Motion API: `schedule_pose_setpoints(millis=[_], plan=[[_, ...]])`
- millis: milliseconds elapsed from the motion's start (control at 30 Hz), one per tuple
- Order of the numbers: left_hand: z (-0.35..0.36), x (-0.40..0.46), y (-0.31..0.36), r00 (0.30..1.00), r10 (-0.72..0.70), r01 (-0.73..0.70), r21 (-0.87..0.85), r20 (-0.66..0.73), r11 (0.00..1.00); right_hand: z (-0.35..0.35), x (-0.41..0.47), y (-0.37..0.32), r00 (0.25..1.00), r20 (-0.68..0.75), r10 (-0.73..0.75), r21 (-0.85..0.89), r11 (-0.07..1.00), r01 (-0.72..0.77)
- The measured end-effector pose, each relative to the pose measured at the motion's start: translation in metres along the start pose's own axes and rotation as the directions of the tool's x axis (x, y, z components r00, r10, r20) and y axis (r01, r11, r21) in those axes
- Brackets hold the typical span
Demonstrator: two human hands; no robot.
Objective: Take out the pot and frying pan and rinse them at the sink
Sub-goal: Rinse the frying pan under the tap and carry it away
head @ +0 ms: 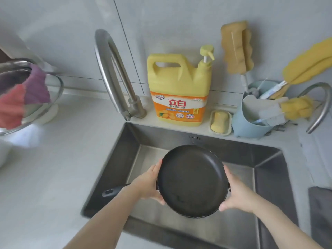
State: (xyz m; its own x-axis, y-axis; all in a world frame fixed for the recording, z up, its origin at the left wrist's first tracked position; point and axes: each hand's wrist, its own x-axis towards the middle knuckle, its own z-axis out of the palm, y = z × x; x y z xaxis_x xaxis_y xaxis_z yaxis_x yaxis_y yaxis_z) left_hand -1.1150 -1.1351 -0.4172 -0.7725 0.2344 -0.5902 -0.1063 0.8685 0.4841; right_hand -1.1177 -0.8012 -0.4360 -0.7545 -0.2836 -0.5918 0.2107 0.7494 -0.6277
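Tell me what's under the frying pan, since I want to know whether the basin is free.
Under the frying pan, held by the left hand and right hand, bare steel sink floor shows around it. The patch directly beneath is covered.

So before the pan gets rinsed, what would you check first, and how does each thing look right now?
1. Frying pan held on both sides by the left hand and right hand: ok.
2. Pan over the sink: ok.
3. Water running from the faucet: not ok, none visible.
4. Pan under the spout: not ok, spout sits off to the left.
5. Pan handle free of the sink wall: cannot tell.
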Motion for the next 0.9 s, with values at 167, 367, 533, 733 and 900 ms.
schedule_pose_setpoints(millis=[167, 367, 533, 733, 900], plan=[[0.026, 0.036, -0.026, 0.997, -0.03, 0.029, 0.01, 0.065, 1.0, 0.031, 0.026, 0.029, 0.996, 0.013, 0.091, 0.029, 0.995, -0.091], [0.048, 0.053, -0.056, 0.993, -0.072, 0.074, -0.019, 0.093, 0.997, 0.062, 0.054, 0.045, 0.993, 0.022, 0.119, 0.015, 0.993, -0.119], [0.061, 0.055, -0.075, 0.991, -0.104, 0.11, -0.069, 0.086, 0.992, 0.079, 0.075, 0.048, 0.993, 0.052, 0.103, -0.014, 0.995, -0.103], [0.08, 0.063, -0.086, 0.99, -0.131, 0.134, -0.055, 0.058, 0.989, 0.088, 0.09, 0.057, 0.995, 0.044, 0.088, -0.058, 0.995, -0.086], [0.068, 0.06, -0.075, 0.979, -0.199, 0.201, -0.063, 0.038, 0.978, 0.09, 0.094, 0.057, 0.996, 0.045, 0.076, -0.072, 0.995, -0.073]])
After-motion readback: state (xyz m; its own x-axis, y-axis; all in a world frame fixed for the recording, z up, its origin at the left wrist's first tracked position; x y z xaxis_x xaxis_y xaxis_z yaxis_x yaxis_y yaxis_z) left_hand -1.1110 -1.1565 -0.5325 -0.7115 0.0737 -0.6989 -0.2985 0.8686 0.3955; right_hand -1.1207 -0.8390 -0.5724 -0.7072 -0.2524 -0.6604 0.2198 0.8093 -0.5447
